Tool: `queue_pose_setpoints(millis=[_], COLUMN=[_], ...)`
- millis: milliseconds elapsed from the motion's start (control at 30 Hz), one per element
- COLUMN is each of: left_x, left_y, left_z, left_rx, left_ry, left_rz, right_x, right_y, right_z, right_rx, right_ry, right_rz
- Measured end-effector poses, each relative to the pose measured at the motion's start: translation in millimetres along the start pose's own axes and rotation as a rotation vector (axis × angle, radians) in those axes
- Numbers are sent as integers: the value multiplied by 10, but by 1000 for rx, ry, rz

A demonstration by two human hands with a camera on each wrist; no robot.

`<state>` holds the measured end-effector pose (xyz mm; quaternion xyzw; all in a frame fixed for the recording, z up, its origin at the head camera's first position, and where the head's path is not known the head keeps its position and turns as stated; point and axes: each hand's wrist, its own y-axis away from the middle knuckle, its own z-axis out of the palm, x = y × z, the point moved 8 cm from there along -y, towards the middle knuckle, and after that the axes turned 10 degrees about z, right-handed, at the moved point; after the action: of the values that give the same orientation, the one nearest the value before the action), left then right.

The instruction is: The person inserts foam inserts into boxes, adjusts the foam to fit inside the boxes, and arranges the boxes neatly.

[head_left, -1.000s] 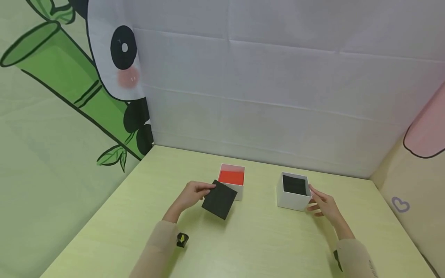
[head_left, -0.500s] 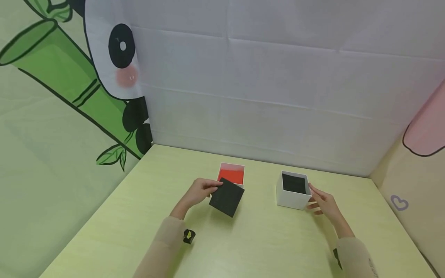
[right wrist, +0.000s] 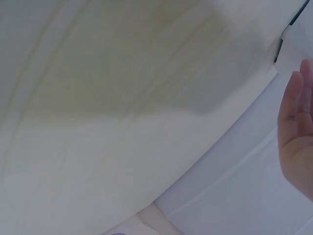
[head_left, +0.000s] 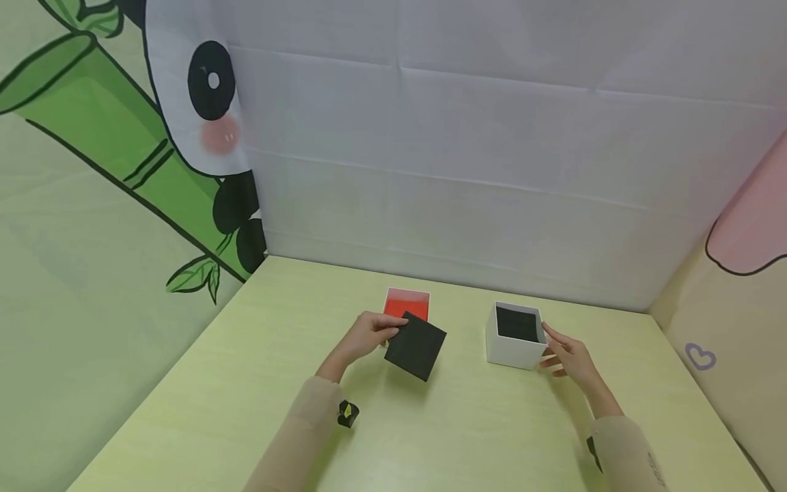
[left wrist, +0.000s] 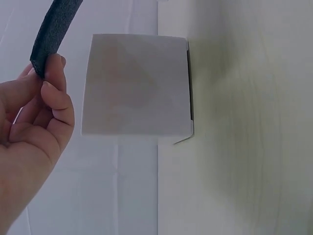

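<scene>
My left hand (head_left: 364, 336) pinches a flat black foam square (head_left: 415, 347) by one corner between thumb and fingers, tilted above the table. In the left wrist view the foam (left wrist: 56, 34) shows edge-on as a thin dark strip. Behind it in the head view is an open white box (head_left: 408, 294) with a red inside, its front mostly hidden by the foam and hand. Farther right stands a second open white box (head_left: 512, 352), with black foam (head_left: 518, 324) inside. My right hand (head_left: 572, 359) rests its extended fingertips at that box's right side.
Both boxes stand toward the back of the pale yellow table (head_left: 443, 437). A white cloth backdrop (head_left: 467, 171) rises behind the table, with a panda-and-bamboo print at the left and a printed side wall (head_left: 725, 328) at the right.
My left hand has moved to the right with the foam square, which covers more of the red box's front. The right hand stays at the other box.
</scene>
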<state>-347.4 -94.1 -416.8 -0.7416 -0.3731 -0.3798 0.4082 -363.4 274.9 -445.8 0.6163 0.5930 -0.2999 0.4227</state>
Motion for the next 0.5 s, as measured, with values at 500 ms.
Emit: queue_pose_setpoints(millis=[500], left_x=[236], left_y=[-187], left_z=[177], left_rx=[-13], left_ry=[33], left_rz=[-18], right_x=[15], right_y=[-14], right_z=[-16], right_rx=[-26], right_ry=[23], right_rz=[30])
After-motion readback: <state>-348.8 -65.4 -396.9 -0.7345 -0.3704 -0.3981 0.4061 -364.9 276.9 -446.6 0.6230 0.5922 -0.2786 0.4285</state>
